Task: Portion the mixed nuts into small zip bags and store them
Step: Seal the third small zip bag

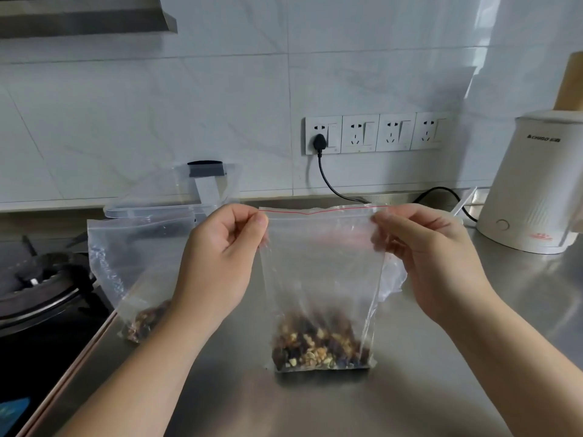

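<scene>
A: What's on the brushed steel bench (426, 357)?

B: Two clear plastic zip bags: one standing centre (321, 279), mixed nuts (318, 345) at its bottom; another (132, 266) leaning left.

A: And the hands?

B: Both raised, forearms angled inward. Left hand (220, 260) and right hand (432, 263) each pinch a top corner; every grip closed on the red-lined seal.

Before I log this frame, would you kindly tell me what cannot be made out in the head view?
- Clear zip bag with red strip: whether its seal is fully closed; the left hand and right hand pinch and cover its top corners.
- Second clear bag of nuts: its right part hides behind the left forearm.
- White electric kettle: cut off by the right edge.
- Clear plastic container: contents unreadable behind the bags.
</scene>
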